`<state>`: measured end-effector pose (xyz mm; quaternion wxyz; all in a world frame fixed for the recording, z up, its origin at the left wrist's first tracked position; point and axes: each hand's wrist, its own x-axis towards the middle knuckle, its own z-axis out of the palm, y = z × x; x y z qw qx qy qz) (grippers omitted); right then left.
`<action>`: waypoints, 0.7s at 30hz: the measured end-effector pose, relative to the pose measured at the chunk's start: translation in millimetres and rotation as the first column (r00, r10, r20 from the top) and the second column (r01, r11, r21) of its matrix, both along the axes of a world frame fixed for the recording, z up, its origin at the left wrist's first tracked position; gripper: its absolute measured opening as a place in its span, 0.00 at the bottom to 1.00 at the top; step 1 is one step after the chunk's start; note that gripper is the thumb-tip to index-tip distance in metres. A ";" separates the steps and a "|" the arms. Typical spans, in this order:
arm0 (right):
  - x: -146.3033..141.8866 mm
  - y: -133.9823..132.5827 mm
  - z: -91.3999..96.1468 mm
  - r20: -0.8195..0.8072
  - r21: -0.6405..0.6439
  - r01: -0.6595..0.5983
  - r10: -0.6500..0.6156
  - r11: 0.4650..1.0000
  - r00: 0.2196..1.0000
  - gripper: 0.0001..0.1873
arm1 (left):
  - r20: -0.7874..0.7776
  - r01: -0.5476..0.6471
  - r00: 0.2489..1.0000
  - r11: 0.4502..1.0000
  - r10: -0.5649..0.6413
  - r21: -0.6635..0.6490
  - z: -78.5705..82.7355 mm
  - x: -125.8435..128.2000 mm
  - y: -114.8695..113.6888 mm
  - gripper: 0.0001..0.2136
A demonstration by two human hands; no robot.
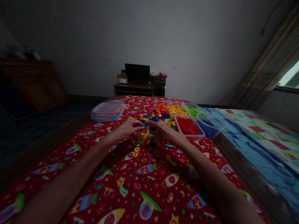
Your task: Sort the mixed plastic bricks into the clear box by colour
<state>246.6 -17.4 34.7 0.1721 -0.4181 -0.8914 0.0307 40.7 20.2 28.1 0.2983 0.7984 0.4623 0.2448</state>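
Both hands are over a pile of small, mixed-colour plastic building blocks (154, 117) on a table with a red patterned cloth (149, 177). My left hand (129, 128) is at the pile's left side, fingers bent inward and drawn together near the tips. Across from it, my right hand (163, 129) curves over the middle of the pile, its fingers pointing left. The fingertips of both hands nearly meet beside some blue pieces. Whatever lies between the fingers is too small and dark to make out. Yellow wheel-like pieces (135, 152) lie at the near edge.
Right of the pile stand clear containers of orange blocks (162, 107), yellow blocks (178, 109), green blocks (192, 110) and red blocks (187, 125), plus a round tub (218, 125) with blue ones. Stacked lids (108, 109) lie at left. A bed (257, 137) adjoins the right side.
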 end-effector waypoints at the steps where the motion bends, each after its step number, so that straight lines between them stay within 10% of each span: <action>1: -0.8 0.1 -1.7 -0.020 0.001 -0.031 0.031 1.000 0.999 0.23 | 0.049 0.004 0.999 1.000 -0.003 -0.017 -4.0 3.7 -1.0 0.19; 6: 1.1 7.4 -8.3 -0.056 0.041 -0.103 0.105 0.994 0.993 0.15 | 0.197 0.028 0.980 0.993 -0.006 -0.111 -19.7 17.0 -6.3 0.22; 12: 53.1 18.7 19.9 -0.107 0.146 0.232 -0.218 0.962 0.970 0.17 | 0.132 -0.048 0.990 0.999 0.050 -0.017 -19.4 14.9 -2.7 0.22; 21: 184.7 24.1 24.1 -0.264 0.230 0.771 -0.725 0.594 0.637 0.20 | -0.005 -0.018 1.000 0.981 0.019 0.192 -22.8 19.5 -2.3 0.18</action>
